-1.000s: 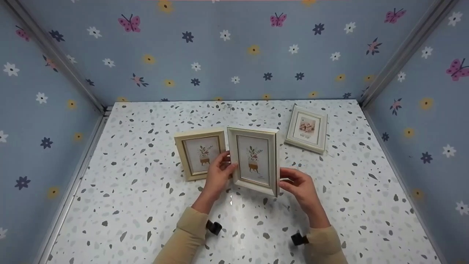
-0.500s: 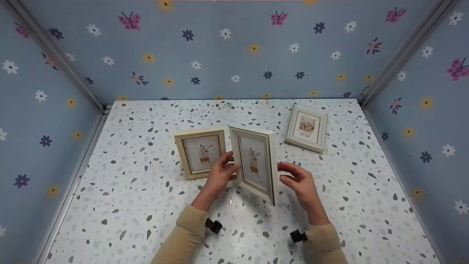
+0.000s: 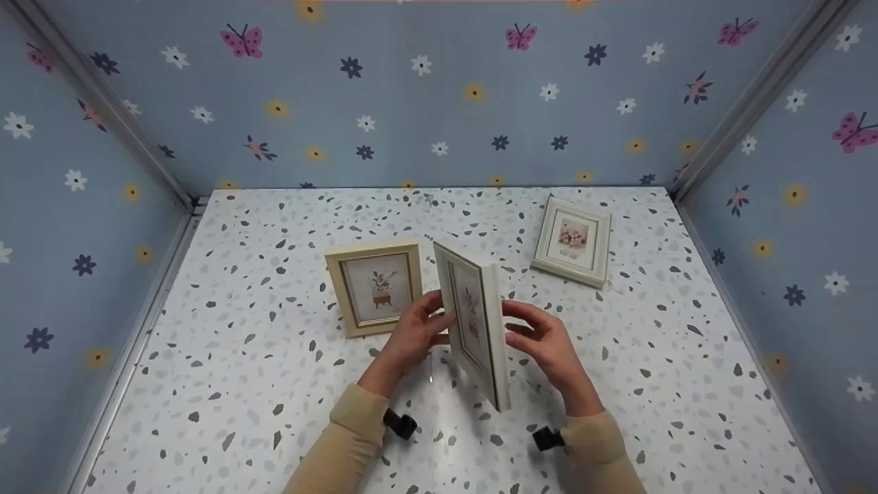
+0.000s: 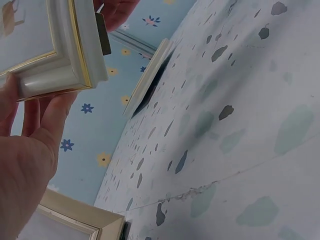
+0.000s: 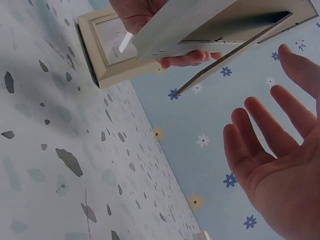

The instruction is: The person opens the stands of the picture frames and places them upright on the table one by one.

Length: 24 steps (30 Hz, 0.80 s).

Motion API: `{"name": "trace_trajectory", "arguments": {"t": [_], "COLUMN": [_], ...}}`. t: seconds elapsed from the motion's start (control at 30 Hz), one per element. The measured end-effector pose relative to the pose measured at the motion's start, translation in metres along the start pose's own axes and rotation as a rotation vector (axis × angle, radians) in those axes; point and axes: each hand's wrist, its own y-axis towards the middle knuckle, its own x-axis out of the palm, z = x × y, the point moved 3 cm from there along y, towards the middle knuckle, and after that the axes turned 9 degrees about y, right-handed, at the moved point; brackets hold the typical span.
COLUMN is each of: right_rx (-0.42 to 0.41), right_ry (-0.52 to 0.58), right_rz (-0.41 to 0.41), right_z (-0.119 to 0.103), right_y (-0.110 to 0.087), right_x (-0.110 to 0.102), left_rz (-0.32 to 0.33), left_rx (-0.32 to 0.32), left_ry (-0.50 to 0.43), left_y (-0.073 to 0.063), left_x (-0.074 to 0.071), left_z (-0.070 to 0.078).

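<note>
My left hand [image 3: 415, 333] pinches the left side of a white picture frame [image 3: 473, 315] with a gold inner edge and a potted-plant print. The frame is upright, lifted off the table and turned steeply, its front facing left. In the right wrist view, a brown stand flap [image 5: 232, 56] juts out from its back. My right hand [image 3: 549, 343] is beside the back, fingers spread and apart from the frame in the right wrist view [image 5: 280, 150]. Just left of the left hand, a cream picture frame [image 3: 377, 288] with a similar print stands on the table.
A smaller white picture frame [image 3: 573, 241] with a pinkish print rests at the back right of the speckled table [image 3: 260, 384]. Blue flowered walls [image 3: 425, 103] enclose the back and sides.
The white picture frame has turned from nearly facing me to almost edge-on, its right side swinging toward me. My right hand has shifted slightly left and come away from the frame's edge.
</note>
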Motion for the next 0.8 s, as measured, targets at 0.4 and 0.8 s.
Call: {"name": "trace_trajectory", "arguments": {"t": [0.4, 0.8], "right_rx": [0.010, -0.013], "right_ry": [0.025, 0.047], "right_rz": [-0.070, -0.158], "right_z": [0.007, 0.010], "right_y": [0.003, 0.001], "right_x": [0.017, 0.030], "left_rz": [-0.032, -0.039], "left_rx": [-0.010, 0.005], "left_ry": [-0.072, -0.063], "left_y": [0.001, 0.000], "left_x": [0.003, 0.002], "left_z": [-0.001, -0.002]}}
